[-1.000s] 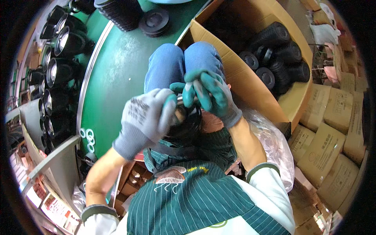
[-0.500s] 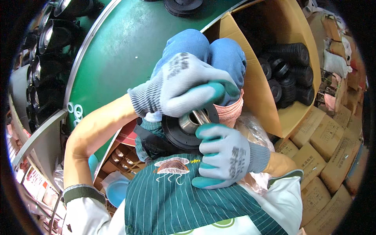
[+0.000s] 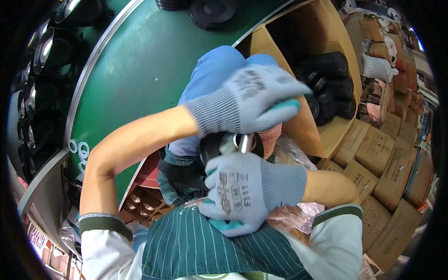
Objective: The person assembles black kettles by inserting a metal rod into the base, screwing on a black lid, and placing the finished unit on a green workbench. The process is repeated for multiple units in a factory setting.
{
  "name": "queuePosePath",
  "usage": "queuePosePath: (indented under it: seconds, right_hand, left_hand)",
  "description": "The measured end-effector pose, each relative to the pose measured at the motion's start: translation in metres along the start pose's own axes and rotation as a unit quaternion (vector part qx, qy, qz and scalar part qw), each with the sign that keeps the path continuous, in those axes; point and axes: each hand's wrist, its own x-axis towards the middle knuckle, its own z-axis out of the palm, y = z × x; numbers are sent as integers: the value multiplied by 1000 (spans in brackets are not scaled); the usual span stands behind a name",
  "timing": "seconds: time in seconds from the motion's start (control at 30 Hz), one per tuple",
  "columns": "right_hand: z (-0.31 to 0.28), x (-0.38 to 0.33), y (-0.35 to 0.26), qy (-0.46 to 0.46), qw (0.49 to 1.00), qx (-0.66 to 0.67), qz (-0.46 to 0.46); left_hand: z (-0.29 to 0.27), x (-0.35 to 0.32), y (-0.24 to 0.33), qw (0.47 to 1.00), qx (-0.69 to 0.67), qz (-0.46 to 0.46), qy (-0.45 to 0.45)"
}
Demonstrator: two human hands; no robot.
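Note:
On my lap lies a round black disc-shaped part [image 3: 212, 144] with a shiny metal centre, mostly covered by my hands. A bright metal rod [image 3: 244, 143] stands up at its middle. My right hand [image 3: 238, 193], in a grey glove with teal fingertips, is closed at the near end of the rod; its grip is partly hidden. Above the part, my left hand [image 3: 254, 100] in a matching glove reaches right, slightly blurred, fingers stretched out and thumb apart. Nothing shows in it.
At the right, an open cardboard box [image 3: 338, 135] holds stacks of black round parts [image 3: 326, 67]. Closed cartons [image 3: 380, 147] are piled beyond. On the green table [image 3: 126, 79] are white rings [image 3: 83, 150] and black discs [image 3: 212, 11]. Black pan-like pieces [image 3: 56, 49] line the left.
My left hand has moved right off the black part, its fingers straightening toward the box. My right hand has shifted left and turned, now covering more of the part. The whole view has shifted slightly.

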Motion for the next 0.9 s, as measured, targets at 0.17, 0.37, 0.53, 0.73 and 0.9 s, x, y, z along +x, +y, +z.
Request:
queuePosePath:
  seconds: [0.17, 0.37, 0.53, 0.73, 0.9]
  right_hand:
    - [5, -8, -8, 125, 991, 42, -20]
    - [42, -76, 15, 438, 741, 487, -151]
    - [86, -104, 74, 622, 500, 602, 13]
    - [110, -110, 97, 596, 476, 642, -74]
    - [93, -72, 160, 527, 742, 411, -44]
  left_hand:
    - [-82, 14, 98, 804, 175, -401, -403]
    - [-65, 73, 154, 614, 201, -479, -595]
    - [-7, 66, 178, 591, 362, -466, -549]
    - [21, 31, 157, 652, 395, -487, -427]
    - [15, 11, 178, 666, 403, -501, -378]
